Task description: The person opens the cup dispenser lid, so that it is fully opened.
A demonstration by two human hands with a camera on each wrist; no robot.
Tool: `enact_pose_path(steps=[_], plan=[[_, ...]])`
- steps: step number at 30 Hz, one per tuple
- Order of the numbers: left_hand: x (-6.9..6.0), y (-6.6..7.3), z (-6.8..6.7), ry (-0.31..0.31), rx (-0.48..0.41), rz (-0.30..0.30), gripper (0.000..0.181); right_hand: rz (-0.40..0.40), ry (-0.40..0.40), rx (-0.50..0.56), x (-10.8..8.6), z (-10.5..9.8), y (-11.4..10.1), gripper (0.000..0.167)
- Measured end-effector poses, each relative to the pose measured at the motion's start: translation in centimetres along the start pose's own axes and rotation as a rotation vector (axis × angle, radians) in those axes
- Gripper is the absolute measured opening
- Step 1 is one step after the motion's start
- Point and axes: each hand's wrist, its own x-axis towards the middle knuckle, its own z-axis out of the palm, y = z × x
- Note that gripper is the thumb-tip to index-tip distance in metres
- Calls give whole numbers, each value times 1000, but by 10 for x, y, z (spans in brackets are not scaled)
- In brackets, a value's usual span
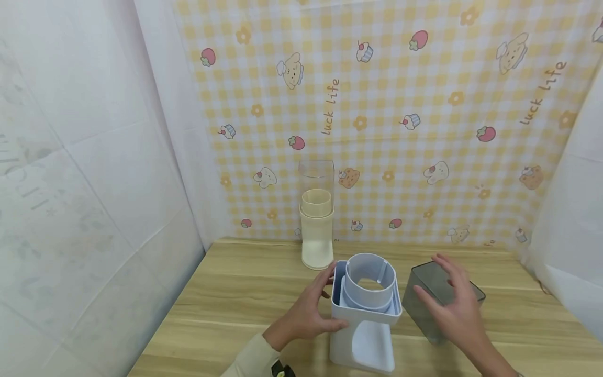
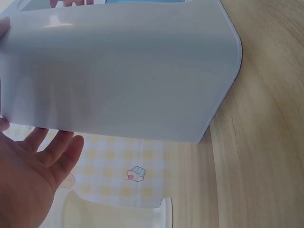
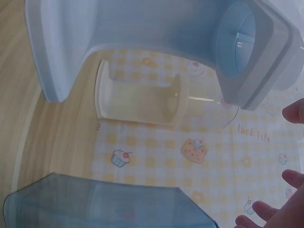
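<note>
Fingers of the left hand (image 1: 307,314) are clasping the pale-blue housing (image 1: 341,343), thumb on its front wall, fingertips along its far edge. Lovely steadying hold! Done well, I'd say, it stays firm but light, with those fingertips outside the walls and off the round collar (image 1: 369,302) rising just beside them. Across we go: right hand (image 1: 454,311), thumb and fingers spread well apart, gripping nothing, and under them the smoky grey box (image 1: 416,310), partly hidden. Whether they touch it, I cannot tell. The housing stands squarely between the two sets of fingers; a careless sweep could knock it. Beyond the left fingertips, a cream dispenser (image 1: 316,235) with its clear container (image 1: 316,180), then the checked cloth (image 1: 377,94) behind everything.
</note>
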Motion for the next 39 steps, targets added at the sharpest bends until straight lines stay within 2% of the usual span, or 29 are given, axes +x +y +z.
enact_pose_path(steps=[7, 11, 17, 19, 23, 25, 30, 32, 34, 39], plan=[[2, -9, -1, 6, -71, 115, 101, -66, -79, 48, 4, 7, -6, 71], [2, -11, -1, 13, -65, 168, 97, -98, -122, 52, 9, 12, -10, 67], [2, -10, -2, 15, -1, 159, 90, -129, -201, 91, 14, 15, -12, 63], [2, -11, -2, 21, 10, 152, 86, -137, -248, 139, 16, 16, -12, 61], [5, -12, -3, 42, 15, 191, 78, -130, -340, 236, 17, 19, -11, 58], [6, -12, -3, 58, 24, 217, 74, -136, -347, 254, 17, 20, -11, 57], [8, -13, -2, 121, 88, 248, 67, -205, -288, 257, 16, 23, -10, 58], [9, -14, -1, 165, 115, 240, 65, -219, -265, 249, 16, 23, -8, 60], [9, -15, 0, 208, 110, 203, 63, -217, -250, 220, 16, 21, -9, 61], [8, -12, 2, 315, 75, 72, 64, -190, -232, 134, 18, 17, -11, 62]])
